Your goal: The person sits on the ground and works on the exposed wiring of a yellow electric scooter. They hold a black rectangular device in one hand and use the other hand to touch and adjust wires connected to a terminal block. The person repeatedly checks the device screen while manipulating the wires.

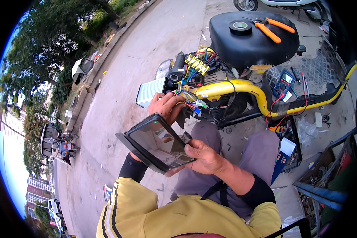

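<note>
My right hand (206,156) grips a dark-screened, tablet-like device (158,142) in a black folding case, thumb along its near edge. Reflections cover most of the screen. Beyond the device, my left hand (166,106) reaches in among coloured wires (192,104), fingers bent and closed around some of them. Just left of those fingers is a silver finned metal box (151,91). The wires run to the front of a stripped scooter with a yellow frame tube (246,88). A yellow terminal strip (197,64) sits above the wires. The device hides part of my left wrist.
On the black scooter seat (226,37) lie orange-handled pliers (267,32) and a roll of black tape (240,27). A multimeter (283,83) with red leads rests on the footboard. An open toolbox (293,158) and metal rack (321,190) stand at right.
</note>
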A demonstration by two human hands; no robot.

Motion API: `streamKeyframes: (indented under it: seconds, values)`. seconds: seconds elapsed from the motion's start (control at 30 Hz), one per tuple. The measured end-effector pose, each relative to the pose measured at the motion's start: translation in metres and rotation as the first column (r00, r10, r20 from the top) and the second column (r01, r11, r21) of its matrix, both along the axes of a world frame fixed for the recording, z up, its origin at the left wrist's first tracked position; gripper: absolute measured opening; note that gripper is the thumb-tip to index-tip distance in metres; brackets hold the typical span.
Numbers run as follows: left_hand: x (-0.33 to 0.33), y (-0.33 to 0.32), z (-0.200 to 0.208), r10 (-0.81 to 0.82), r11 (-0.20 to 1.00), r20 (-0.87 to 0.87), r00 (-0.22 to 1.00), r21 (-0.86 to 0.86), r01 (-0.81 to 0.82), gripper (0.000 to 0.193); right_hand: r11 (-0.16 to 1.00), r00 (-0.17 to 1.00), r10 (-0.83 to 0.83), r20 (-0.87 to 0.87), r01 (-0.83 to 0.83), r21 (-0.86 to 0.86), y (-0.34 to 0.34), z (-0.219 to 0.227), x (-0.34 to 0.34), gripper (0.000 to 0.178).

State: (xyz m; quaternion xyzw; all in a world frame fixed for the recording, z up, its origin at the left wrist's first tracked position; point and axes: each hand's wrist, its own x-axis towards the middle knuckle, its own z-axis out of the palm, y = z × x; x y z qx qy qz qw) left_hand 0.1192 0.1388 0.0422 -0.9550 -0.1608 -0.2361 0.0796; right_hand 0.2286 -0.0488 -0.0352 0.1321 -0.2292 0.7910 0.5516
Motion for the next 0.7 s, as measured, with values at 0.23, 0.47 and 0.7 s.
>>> streamKeyframes:
  seconds: [0.23, 0.47, 0.7]
  values:
    - [-0.004, 0.005, 0.009, -0.043, 0.987, 0.023, 0.999, -0.151, 0.046, 0.015, 1.000, 1.000, 0.004, 0.008, -0.004, -0.021, 0.000, 0.005, -0.002, 0.053]
    - [-0.001, 0.007, 0.019, -0.175, 0.984, -0.128, 0.976, -0.062, 0.168, 0.014, 1.000, 1.000, -0.006, -0.007, 0.006, 0.002, -0.001, -0.001, -0.001, 0.053]
    - [0.020, -0.001, 0.011, 0.019, 0.974, -0.229, 0.973, 0.222, 0.033, 0.028, 1.000, 1.000, -0.011, -0.025, 0.011, -0.012, 0.000, 0.003, 0.000, 0.052]
